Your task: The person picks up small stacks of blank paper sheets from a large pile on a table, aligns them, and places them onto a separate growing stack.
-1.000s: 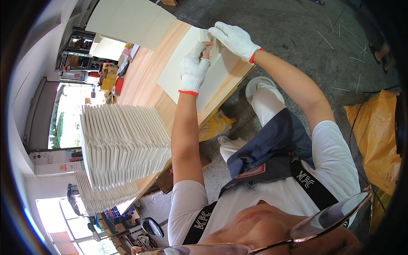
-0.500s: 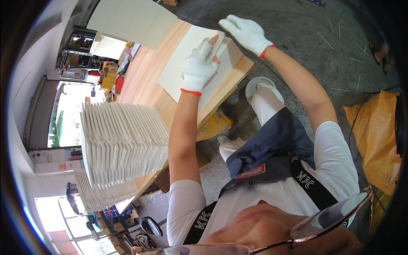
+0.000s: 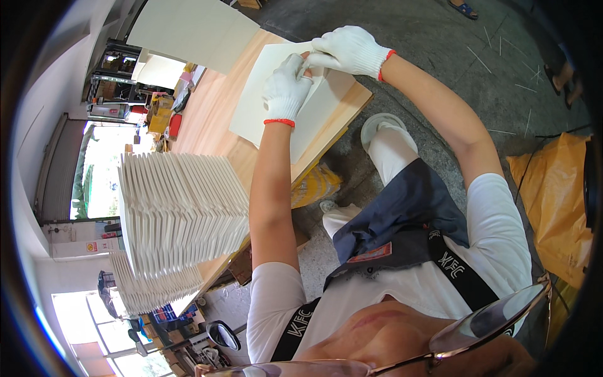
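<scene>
An off-white sheet (image 3: 251, 103) lies on the wooden worktable, its right part folded over into a raised flap. My left hand (image 3: 287, 89), in a white knitted glove with bare thumb and index fingertips, presses on the sheet with fingers bent round the flap's edge. Close against those fingertips, my right hand (image 3: 355, 51), also gloved in white with a red cuff, pinches the far end of the same edge. The fingers partly hide the fold.
Tall stacks of folded off-white pieces (image 3: 182, 213) stand on the worktable (image 3: 204, 113) at left. A large pale board (image 3: 195, 31) lies at its far end. An orange-yellow sack (image 3: 553, 201) is at right. Thin white strips lie on the grey floor (image 3: 440, 81), near another person's sandalled foot (image 3: 463, 9).
My right hand has come left from beyond the table's edge onto the fold. My left hand has shifted slightly left with the sheet, its fingers more bent. A sandalled foot has come into view.
</scene>
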Available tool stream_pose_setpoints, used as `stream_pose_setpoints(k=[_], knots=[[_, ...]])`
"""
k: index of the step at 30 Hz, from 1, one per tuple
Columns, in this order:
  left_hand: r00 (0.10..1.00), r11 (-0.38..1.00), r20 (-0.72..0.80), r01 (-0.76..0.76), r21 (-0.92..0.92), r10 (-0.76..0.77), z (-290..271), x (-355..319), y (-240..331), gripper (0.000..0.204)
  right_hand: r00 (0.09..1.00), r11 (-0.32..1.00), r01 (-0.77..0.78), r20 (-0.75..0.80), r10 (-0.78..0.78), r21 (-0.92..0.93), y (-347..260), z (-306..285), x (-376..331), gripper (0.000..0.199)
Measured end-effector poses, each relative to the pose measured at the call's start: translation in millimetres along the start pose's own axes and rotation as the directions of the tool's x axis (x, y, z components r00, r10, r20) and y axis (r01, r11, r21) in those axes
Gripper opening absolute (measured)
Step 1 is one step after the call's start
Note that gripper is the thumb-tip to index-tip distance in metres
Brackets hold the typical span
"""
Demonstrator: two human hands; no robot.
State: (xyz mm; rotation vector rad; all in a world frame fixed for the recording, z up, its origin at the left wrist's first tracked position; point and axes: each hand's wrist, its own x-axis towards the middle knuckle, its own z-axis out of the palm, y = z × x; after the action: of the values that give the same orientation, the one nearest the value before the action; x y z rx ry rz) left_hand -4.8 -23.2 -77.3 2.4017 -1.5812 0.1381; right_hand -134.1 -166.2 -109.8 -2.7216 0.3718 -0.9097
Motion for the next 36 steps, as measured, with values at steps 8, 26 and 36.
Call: stream_pose_setpoints(k=[8, 26, 36], knots=[[0.998, 0.858, -0.004, -0.055, -0.511, 0.062, 2.6, -13.9, -16.8, 0.038, 0.924, 0.807, -0.351, 0.033, 0.382, 0.474, -12.7, 27.9, 0.6, 0.044], [0.979, 0.884, -0.168, -0.181, -0.43, 0.119, 5.5, -12.2, -18.3, 0.03, 0.923, 0.865, -0.372, 0.032, 0.384, 0.336, -14.8, 30.8, -3.6, 0.032], [0.999, 0.901, 0.036, -0.012, -0.433, 0.03, 0.4, -14.3, -11.4, 0.036, 0.919, 0.856, -0.338, -0.06, 0.39, 0.391, -16.1, 34.5, -6.4, 0.038]])
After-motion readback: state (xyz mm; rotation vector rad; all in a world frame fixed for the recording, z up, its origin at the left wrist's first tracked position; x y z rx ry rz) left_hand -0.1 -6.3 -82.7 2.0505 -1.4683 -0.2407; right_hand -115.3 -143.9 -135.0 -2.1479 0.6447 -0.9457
